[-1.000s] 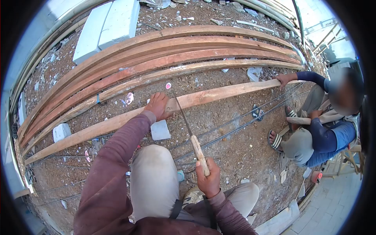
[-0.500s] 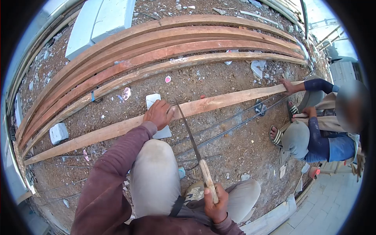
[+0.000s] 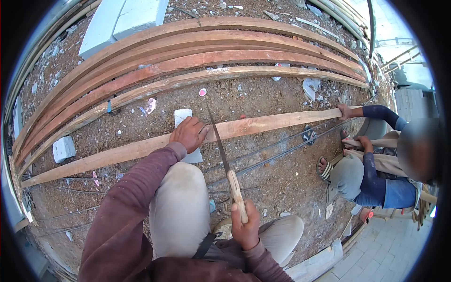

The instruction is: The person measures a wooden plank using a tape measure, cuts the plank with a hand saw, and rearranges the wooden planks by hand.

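Observation:
My left hand (image 3: 189,135) grips a long wooden plank (image 3: 263,123) near its middle, its fingers wrapped over the far edge. A white block (image 3: 182,115) lies beneath the plank there. In my right hand (image 3: 245,224) is the pale wooden handle of a handsaw (image 3: 221,149). The dark blade crosses the plank just right of my left hand, its tip past the far edge. A co-worker's hand (image 3: 346,112) rests on the plank's right end.
Several long beams (image 3: 202,58) lie beyond the plank. White blocks (image 3: 141,19) stand at the back left, a smaller one (image 3: 64,149) nearer. The co-worker (image 3: 376,174) sits at the right. Thin rods (image 3: 282,152) run along the ground.
The saw has slid toward me and then back away across the plank, with my right hand moving along with it. My left hand stays on the plank. The view has shifted slightly.

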Tool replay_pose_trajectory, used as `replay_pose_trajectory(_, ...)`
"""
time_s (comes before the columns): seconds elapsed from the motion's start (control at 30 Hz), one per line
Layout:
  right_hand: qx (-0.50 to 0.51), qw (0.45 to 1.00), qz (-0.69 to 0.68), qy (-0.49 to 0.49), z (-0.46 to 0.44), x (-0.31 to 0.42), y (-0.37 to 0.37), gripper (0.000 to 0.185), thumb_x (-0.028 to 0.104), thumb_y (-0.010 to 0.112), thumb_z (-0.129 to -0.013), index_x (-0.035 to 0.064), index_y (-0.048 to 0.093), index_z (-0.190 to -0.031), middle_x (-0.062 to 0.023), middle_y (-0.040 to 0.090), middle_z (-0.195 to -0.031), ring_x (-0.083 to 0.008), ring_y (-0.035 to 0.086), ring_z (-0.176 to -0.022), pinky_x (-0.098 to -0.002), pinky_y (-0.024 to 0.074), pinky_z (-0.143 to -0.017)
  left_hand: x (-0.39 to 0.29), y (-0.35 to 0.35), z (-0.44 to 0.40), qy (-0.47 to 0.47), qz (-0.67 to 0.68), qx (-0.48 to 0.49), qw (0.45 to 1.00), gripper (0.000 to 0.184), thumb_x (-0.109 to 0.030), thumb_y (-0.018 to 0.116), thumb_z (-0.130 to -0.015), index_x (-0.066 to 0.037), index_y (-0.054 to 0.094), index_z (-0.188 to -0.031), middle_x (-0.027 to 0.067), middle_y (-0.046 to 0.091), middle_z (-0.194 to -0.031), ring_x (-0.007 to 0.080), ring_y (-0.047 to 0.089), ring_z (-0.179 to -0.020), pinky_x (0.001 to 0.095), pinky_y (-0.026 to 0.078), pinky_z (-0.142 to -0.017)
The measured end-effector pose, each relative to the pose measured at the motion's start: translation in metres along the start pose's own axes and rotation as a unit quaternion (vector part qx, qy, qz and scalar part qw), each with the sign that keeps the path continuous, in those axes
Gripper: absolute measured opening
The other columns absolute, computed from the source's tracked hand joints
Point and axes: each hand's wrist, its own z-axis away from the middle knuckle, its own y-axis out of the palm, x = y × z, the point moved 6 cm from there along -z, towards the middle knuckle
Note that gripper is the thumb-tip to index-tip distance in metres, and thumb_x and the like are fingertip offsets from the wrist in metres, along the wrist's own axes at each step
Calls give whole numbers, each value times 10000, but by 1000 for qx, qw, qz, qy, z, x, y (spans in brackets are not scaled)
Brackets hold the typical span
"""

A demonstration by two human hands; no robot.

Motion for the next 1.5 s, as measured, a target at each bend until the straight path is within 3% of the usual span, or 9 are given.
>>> replay_pose_trajectory(0.1,2,999,19,-31,-29,-6,21,232,122,624,-988,38,489,-820,-111,490,-638,-209,483,-532,-390,373,-509,-1,-4,3,-1,4,-4,1000,241,-270,626,-969,-44,685,-911,107,575,-888,302,570,-888,418,499,-814)
replay_pose_trajectory(0.3,17,997,-30,63,74,-6,-35,235,182,649,-983,15,527,-869,-95,525,-663,-145,516,-601,-334,437,-561,-2,-3,6,-4,13,-7,1000,234,-262,628,-969,-40,696,-946,107,580,-893,298,576,-899,417,502,-812)
replay_pose_trajectory(0.4,8,999,28,-31,1,-26,7,216,139,639,-982,26,506,-854,-132,522,-664,-238,501,-562,-375,419,-541,1,-1,1,3,-5,-4,1000,234,-257,622,-972,-39,704,-981,105,583,-899,292,579,-902,414,504,-816)
replay_pose_trajectory(0.5,24,999,-18,-18,-24,-28,32,187,144,640,-993,37,537,-881,-82,499,-702,-176,486,-609,-344,391,-563,1,2,6,8,-12,-5,1000,232,-252,614,-977,-42,707,-1009,105,587,-900,290,580,-901,413,505,-817)
replay_pose_trajectory(0.7,44,998,9,46,87,-21,-30,165,159,636,-983,-2,617,-1012,-82,573,-738,-132,517,-671,-314,460,-622,1,0,6,11,1,-21,1000,218,-239,605,-980,-49,705,-1012,107,587,-902,295,575,-891,411,504,-810)
replay_pose_trajectory(0.87,-6,998,-26,-54,-38,-31,33,223,142,674,-962,33,510,-857,-134,545,-660,-287,530,-538,-369,431,-532,0,2,10,20,-3,-19,1000,201,-234,604,-977,-48,678,-968,111,586,-916,302,573,-887,414,503,-811)
replay_pose_trajectory(1.13,4,1000,-11,19,71,-24,-20,185,125,674,-948,30,538,-865,-117,546,-640,-222,577,-554,-391,430,-528,-2,-2,7,18,0,-18,1000,189,-226,605,-969,-44,654,-978,122,575,-905,315,574,-897,425,499,-829)
replay_pose_trajectory(1.3,-10,999,0,-41,-22,-73,41,207,132,687,-947,35,536,-846,-110,535,-628,-214,551,-535,-377,428,-519,-4,-1,5,5,-2,6,1000,198,-235,608,-957,-47,658,-991,117,586,-958,312,573,-962,415,500,-875)
replay_pose_trajectory(1.5,-13,1000,4,12,89,-71,-13,190,169,701,-947,38,572,-898,-103,541,-645,-214,558,-550,-366,437,-534,0,-2,7,28,5,-32,999,175,-207,634,-944,-34,648,-968,130,579,-930,326,572,-912,427,497,-831)
